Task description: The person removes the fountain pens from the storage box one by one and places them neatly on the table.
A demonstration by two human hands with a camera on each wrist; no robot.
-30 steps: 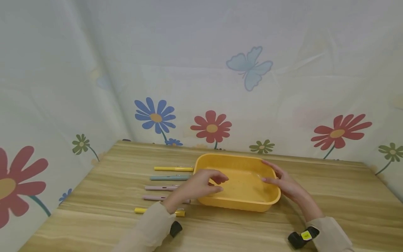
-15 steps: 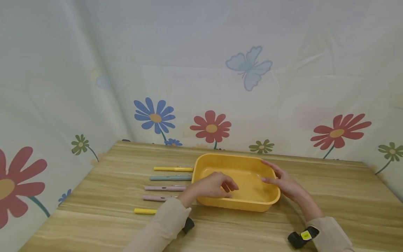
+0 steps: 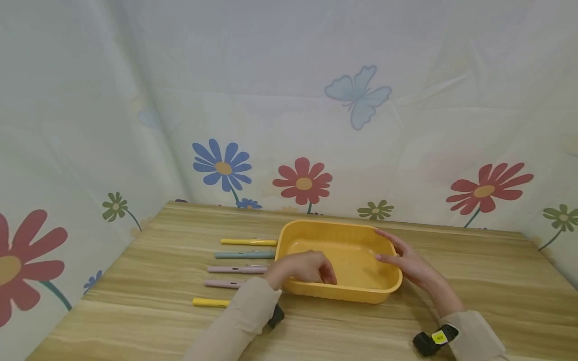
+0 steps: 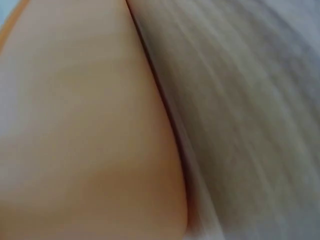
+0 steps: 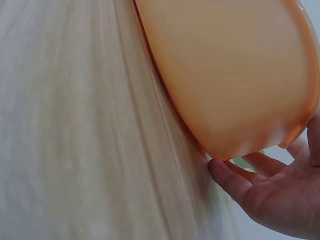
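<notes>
A yellow plastic tray (image 3: 352, 260) stands on the table in the head view. My left hand (image 3: 309, 266) reaches over its left end, fingers bent down inside near the front wall. Its fingertips are hidden, so whether they hold anything cannot be seen. With thumb inside the rim and fingers outside, my right hand (image 3: 413, 265) grips the tray's right end. In the right wrist view, fingers of the right hand (image 5: 280, 195) touch the tray's outer wall (image 5: 230, 80). The left wrist view shows mostly the tray wall (image 4: 90, 120), not the hand.
Left of the tray, several capped pens lie in a spaced column: a yellow pen (image 3: 246, 242), a teal pen (image 3: 244, 255), two lilac pens, one the nearer lilac pen (image 3: 221, 284), and a front yellow pen (image 3: 209, 303). A flowered cloth (image 3: 253, 100) hangs behind the wooden table (image 3: 149, 281).
My left hand has moved rightward and down into the tray, its fingers dipping behind the front wall. The right hand and the tray have stayed in place.
</notes>
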